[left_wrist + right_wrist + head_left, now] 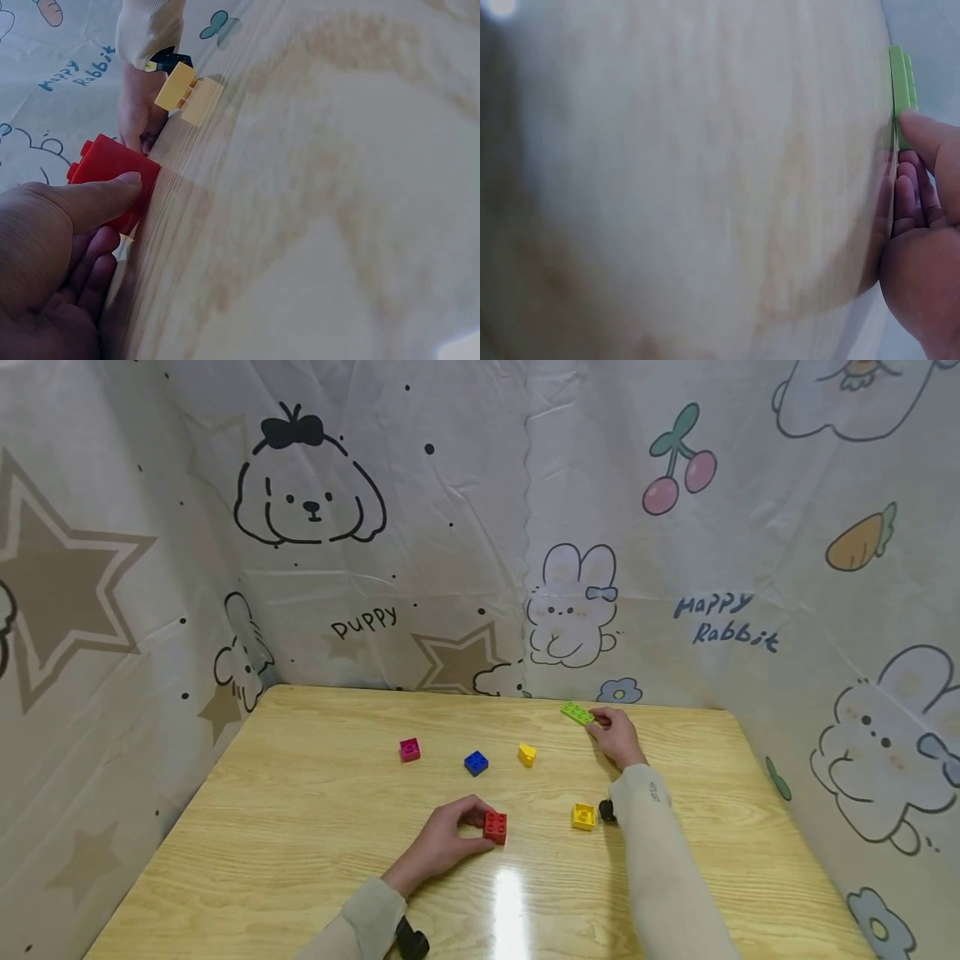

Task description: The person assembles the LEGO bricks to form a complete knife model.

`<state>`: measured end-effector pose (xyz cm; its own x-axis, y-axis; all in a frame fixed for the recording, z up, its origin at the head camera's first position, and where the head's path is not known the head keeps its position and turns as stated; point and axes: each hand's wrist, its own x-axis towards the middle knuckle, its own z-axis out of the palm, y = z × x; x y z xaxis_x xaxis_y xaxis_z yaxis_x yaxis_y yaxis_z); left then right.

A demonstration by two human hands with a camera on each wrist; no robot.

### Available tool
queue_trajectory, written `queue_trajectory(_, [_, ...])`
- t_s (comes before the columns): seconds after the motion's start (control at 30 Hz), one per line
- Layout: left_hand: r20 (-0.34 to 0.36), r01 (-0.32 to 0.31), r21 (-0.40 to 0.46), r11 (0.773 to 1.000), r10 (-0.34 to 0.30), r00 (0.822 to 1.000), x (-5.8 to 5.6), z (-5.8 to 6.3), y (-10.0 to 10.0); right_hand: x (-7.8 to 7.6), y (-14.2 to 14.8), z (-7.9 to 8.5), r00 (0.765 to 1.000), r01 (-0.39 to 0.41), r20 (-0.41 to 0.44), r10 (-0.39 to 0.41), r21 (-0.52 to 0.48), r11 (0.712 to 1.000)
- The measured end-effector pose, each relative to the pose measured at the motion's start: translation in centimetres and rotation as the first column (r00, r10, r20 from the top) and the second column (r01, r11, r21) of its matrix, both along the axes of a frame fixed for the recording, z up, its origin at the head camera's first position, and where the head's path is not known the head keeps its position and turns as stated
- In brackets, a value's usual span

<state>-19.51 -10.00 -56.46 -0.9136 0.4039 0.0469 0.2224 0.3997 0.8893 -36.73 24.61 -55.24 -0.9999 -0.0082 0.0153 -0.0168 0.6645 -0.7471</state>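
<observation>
My left hand (446,839) grips a red toy brick (496,828) between thumb and fingers on the table. In the left wrist view the thumb lies along the side of that red brick (112,169), studs facing away from the palm. Farther off, at the back right, my right hand (618,737) pinches the near end of a flat lime-green brick (577,713). The right wrist view has the thumb on the green brick (901,82), which lies low against the tabletop. A yellow square brick (583,817) sits beside the right sleeve.
Across the wooden table (315,827) lie a magenta brick (409,750), a blue brick (476,763) and a small yellow piece (527,755) with a slanted shape. A printed cloth (465,527) hangs along the back and both sides. Black straps with a device sit at the wrists.
</observation>
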Motion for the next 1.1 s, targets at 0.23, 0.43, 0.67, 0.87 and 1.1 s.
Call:
queue_trajectory(0.23, [0.027, -0.008, 0.004, 1.000, 0.008, 1.000, 0.1, 0.1, 0.1, -0.3, 0.2, 0.5, 0.999, -0.025, 0.022, 0.025, 0.003, 1.000])
queue_trajectory(0.43, [0.014, -0.010, 0.004, 1.000, 0.010, 1.000, 0.0, 0.0, 0.1, -0.2, 0.5, 0.9, 0.998, -0.052, 0.033, 0.052, 0.017, 0.998])
queue_trajectory(0.67, [0.009, -0.013, 0.003, 1.000, 0.013, 1.000, 0.0, -0.1, 0.0, 0.1, 0.6, 1.6, 0.995, -0.074, 0.065, 0.075, -0.005, 0.997])
queue_trajectory(0.87, [0.012, -0.011, 0.005, 1.000, 0.011, 1.000, 0.0, -0.1, 0.0, 1.0, 0.1, 2.5, 0.995, -0.091, 0.030, 0.091, -0.001, 0.996])
queue_trajectory(1.1, [0.014, -0.016, 0.005, 1.000, 0.016, 1.000, 0.0, 0.0, 0.1, 2.3, -0.4, 3.5, 0.990, -0.138, -0.028, 0.137, -0.001, 0.990])
